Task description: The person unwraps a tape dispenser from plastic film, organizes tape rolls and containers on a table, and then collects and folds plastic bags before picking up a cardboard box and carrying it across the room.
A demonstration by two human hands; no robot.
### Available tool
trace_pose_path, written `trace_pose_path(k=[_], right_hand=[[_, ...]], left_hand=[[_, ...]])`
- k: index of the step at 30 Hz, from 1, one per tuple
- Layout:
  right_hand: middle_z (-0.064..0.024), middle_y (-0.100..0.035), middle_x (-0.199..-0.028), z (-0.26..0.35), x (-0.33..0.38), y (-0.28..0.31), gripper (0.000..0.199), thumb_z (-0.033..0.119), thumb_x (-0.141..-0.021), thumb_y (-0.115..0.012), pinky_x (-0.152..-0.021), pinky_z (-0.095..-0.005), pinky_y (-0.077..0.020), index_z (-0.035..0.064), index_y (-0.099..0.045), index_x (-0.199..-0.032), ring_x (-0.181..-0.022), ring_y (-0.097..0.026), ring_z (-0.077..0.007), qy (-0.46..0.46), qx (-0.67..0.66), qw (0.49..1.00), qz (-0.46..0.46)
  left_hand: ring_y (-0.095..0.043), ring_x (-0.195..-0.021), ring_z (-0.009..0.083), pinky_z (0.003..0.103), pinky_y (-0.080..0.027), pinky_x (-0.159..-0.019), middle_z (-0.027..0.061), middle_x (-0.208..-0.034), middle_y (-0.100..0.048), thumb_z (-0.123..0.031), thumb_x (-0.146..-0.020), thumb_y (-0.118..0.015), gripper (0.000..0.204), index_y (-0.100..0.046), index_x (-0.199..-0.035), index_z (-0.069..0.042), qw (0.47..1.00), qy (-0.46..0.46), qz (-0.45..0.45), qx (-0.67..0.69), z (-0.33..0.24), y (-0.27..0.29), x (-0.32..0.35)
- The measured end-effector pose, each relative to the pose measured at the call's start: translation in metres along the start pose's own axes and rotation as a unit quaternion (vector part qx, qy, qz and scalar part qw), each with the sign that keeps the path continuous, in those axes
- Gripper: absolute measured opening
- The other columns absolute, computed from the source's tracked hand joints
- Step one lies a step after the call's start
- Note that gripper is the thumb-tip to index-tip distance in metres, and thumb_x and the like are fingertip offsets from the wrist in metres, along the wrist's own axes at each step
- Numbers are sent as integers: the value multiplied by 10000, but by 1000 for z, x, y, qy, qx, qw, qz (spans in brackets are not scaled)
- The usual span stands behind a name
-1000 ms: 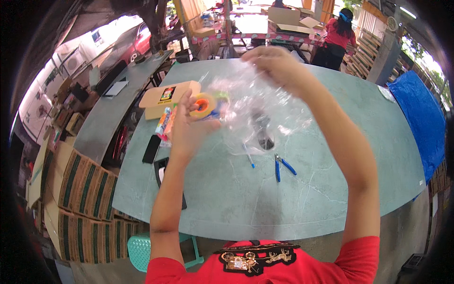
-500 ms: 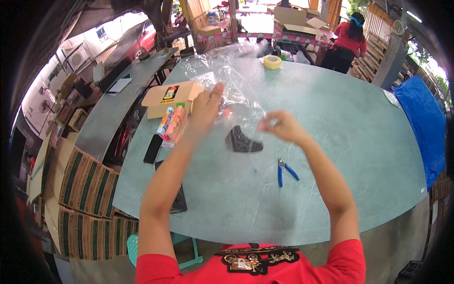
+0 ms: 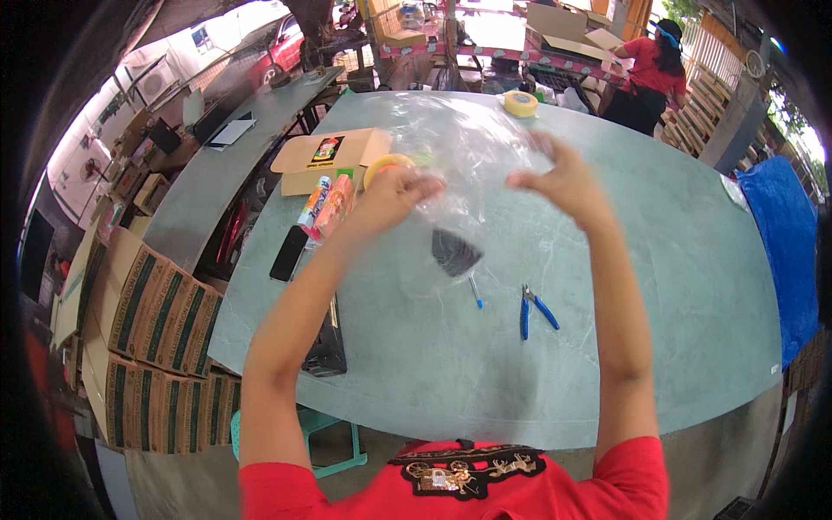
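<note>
A large clear plastic bag [image 3: 468, 186] stretches over the middle of the table, with a dark, roughly triangular piece [image 3: 455, 253] in or under its near end; I cannot tell which. My left hand [image 3: 390, 198] is closed on the bag's left side, beside a roll of yellow tape [image 3: 381, 165]. At the bag's right side my right hand [image 3: 568, 178] is raised, its thumb and fingers apart, slightly blurred. A blue-capped pen [image 3: 477, 295] lies partly under the bag. Blue-handled nippers [image 3: 537, 312] rest to its right with their handles spread.
Left of the bag are an open cardboard box [image 3: 334, 160], two colourful packets [image 3: 329, 204] and a black phone [image 3: 288, 253]. Another tape roll [image 3: 520, 104] sits at the far edge. A blue tarp [image 3: 780, 251] hangs at right; another person [image 3: 650, 78] stands beyond the table.
My right hand has moved up and right, its pinch on the bag opened. My left hand has shifted right and lower. The bag has swung right, uncovering more of the pen and the yellow tape.
</note>
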State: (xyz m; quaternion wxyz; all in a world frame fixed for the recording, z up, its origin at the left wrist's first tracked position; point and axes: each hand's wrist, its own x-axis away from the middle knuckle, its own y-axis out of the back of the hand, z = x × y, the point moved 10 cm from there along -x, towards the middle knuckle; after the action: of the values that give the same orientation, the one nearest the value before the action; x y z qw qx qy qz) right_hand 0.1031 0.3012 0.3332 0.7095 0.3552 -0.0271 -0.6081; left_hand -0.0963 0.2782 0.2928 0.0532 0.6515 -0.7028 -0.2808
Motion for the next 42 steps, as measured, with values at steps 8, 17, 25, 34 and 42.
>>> trace_pose_path(k=[8,17,25,34,42], right_hand=[[-104,-586,-957,-66,10,-100,433,232,-635,-694,-747,-293,-416,49,-560,-1003,-837,-548,-199,-28,-33,981,191],[-146,-561,-966,-29,37,-155,652,341,-624,-682,-793,-339,-410,26,-422,-1132,-915,-527,-292,10,-40,989,141],[-132,-559,-771,-27,21,-104,335,171,-684,-587,-715,-345,-421,8,-529,-971,-796,-540,-275,-23,-258,964,62],[-154,-544,-965,-165,22,-86,334,146,-765,-475,-808,-349,-411,-51,-466,-1035,-886,-530,-268,-213,-267,938,-65],[-87,-562,-921,-96,17,-176,329,197,-772,-494,-337,-167,-279,-6,-491,-1031,-406,-343,-29,-228,-540,766,264]], left_hand=[[-471,-567,58,203,-401,-532,11,-747,-575,-194,-781,-556,174,-597,-863,-45,989,-27,-89,114,-27,34,-10],[-548,-757,169,261,-438,-645,130,-901,-559,-154,-789,-530,297,-494,-1061,-37,956,42,-32,290,-28,16,-18],[-516,-920,234,327,-407,-784,150,-1004,-533,-116,-723,-583,384,-472,-1084,-44,963,-179,148,-137,48,-36,14],[-526,-883,158,281,-434,-739,103,-973,-566,-292,-692,-654,464,-499,-1064,-62,990,-1,-119,73,50,-37,23],[-521,-904,176,312,-426,-763,76,-1000,-557,-104,-641,-596,376,-552,-1014,-77,986,-87,-36,138,102,-33,-4]])
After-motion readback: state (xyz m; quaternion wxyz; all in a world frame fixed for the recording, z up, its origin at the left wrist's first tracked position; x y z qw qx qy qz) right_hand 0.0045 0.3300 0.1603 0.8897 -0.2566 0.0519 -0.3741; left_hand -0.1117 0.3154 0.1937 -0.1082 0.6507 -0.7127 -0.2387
